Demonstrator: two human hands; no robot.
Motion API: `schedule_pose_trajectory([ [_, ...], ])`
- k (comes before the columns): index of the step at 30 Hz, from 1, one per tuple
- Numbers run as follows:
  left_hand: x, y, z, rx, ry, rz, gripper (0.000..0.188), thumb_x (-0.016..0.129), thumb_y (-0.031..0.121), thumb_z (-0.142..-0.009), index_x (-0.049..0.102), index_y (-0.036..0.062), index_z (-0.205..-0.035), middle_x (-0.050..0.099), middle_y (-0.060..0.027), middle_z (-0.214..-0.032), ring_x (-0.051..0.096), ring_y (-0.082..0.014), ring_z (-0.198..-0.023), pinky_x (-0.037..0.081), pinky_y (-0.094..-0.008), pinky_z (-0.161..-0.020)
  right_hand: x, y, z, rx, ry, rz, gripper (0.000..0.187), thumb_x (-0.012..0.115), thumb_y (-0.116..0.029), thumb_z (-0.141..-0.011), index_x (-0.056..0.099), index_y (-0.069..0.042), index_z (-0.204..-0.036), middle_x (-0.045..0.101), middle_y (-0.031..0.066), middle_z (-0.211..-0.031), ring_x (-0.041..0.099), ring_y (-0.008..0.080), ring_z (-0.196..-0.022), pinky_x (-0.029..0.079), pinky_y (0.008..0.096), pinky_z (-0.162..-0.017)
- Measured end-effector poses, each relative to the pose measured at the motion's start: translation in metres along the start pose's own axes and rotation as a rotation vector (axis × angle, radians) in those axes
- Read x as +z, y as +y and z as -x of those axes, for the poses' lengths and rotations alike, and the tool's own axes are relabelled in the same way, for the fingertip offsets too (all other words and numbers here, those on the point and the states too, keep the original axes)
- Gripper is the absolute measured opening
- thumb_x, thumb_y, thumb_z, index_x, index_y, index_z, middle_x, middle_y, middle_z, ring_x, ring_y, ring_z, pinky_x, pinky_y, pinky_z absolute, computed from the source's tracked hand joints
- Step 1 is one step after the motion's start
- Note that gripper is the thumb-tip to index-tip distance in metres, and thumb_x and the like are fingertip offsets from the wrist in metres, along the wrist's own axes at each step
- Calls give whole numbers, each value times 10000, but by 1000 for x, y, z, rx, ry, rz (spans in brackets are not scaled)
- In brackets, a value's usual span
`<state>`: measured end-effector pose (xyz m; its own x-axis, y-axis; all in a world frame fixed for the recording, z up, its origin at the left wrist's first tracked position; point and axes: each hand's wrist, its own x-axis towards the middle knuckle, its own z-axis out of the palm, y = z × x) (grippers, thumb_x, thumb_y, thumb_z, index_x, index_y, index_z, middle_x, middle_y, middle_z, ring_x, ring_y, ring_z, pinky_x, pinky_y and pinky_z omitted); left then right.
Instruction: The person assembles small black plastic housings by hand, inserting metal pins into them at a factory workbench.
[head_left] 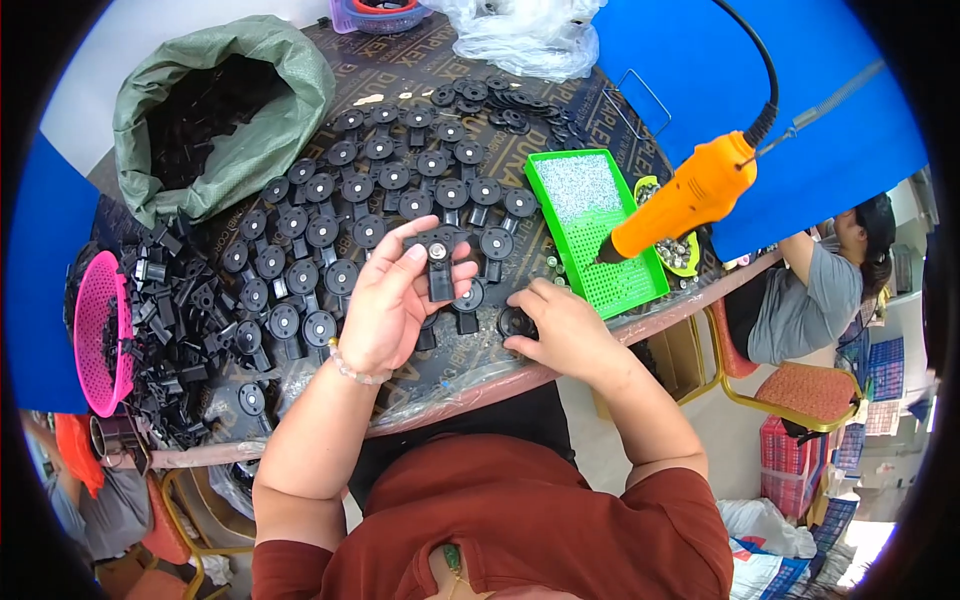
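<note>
Over the near side of the dark patterned table (470, 348), your left hand (393, 302), clamped on a silver-centred black plastic bracket (440, 275), should hold it level and steady while your right hand (560, 325), apart, grips a round black plastic piece (513, 323).

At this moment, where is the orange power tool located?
In the head view, the orange power tool hangs right of centre, its dark tip appearing over the green tray, beyond the person's right hand.
</note>
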<state>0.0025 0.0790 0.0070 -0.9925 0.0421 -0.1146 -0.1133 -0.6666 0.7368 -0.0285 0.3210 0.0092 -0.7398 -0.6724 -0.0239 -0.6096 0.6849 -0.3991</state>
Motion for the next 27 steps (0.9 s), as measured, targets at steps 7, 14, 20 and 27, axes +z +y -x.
schedule_pose_trajectory([
  [7, -4, -6, 4, -82, -84, 33, 386, 456, 190, -1085, 468, 33, -1437, 654, -214, -1244, 701, -296, -1078, 597, -429, -932, -46, -16, -34, -243, 340, -338, 575, 820, -86, -763, 617, -35, -1299, 602, 157, -1211, 617, 344, -1087, 517, 405, -938],
  [14, -9, -12, 3, -75, -135, 62, 344, 469, 165, -1080, 498, 28, -1395, 637, -141, -1270, 695, -247, -1057, 593, -434, -931, -48, -31, -62, -377, 206, -288, 506, 796, -89, -770, 654, -24, -1251, 611, 149, -1175, 598, 337, -1117, 501, 416, -961],
  [20, -6, -11, 6, -98, -122, 19, 338, 436, 169, -1093, 514, 21, -1386, 655, -118, -1221, 704, -234, -1028, 597, -423, -930, -60, -34, -62, -375, 111, -272, 491, 795, -104, -772, 671, -31, -1242, 615, 141, -1155, 599, 332, -1105, 497, 412, -949],
  [27, -3, -11, 7, -50, -190, 45, 353, 454, 168, -1076, 500, 21, -1394, 643, -131, -1258, 693, -229, -1065, 584, -414, -944, -67, -36, -60, -410, 112, -271, 531, 823, -93, -735, 652, -44, -1235, 609, 141, -1137, 599, 340, -1096, 499, 416, -931],
])
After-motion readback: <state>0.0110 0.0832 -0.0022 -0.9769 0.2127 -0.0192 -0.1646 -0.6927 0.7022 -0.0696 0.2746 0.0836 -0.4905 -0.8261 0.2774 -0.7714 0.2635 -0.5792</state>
